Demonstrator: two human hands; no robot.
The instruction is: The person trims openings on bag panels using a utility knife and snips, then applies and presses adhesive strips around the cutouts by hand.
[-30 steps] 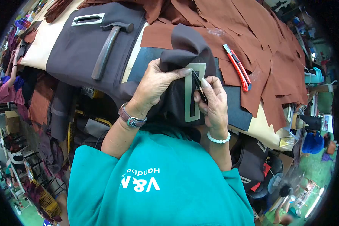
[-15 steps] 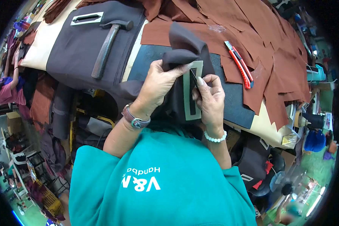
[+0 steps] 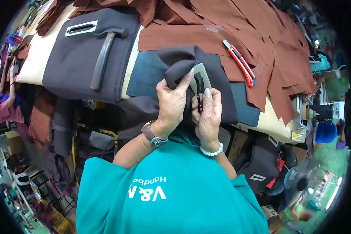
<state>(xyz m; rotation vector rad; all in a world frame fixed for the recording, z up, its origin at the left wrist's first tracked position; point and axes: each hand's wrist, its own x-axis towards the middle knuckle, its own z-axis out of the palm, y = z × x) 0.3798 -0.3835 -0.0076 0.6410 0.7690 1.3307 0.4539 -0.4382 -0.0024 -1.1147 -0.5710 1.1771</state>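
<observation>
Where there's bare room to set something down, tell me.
Free: the left part of the flat blue-black mat, between the folded dark grey fabric and the held dark grey cloth; also the cream tabletop between mat and brown fabric scraps. Crowded: those scraps, with the red box cutter on top.

Hammer left, box cutter right, cloth between

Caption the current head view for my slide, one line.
Left hand grips dark material beside a pale frame; right hand holds a black tool; hammer and red cutter lie nearby.
</observation>
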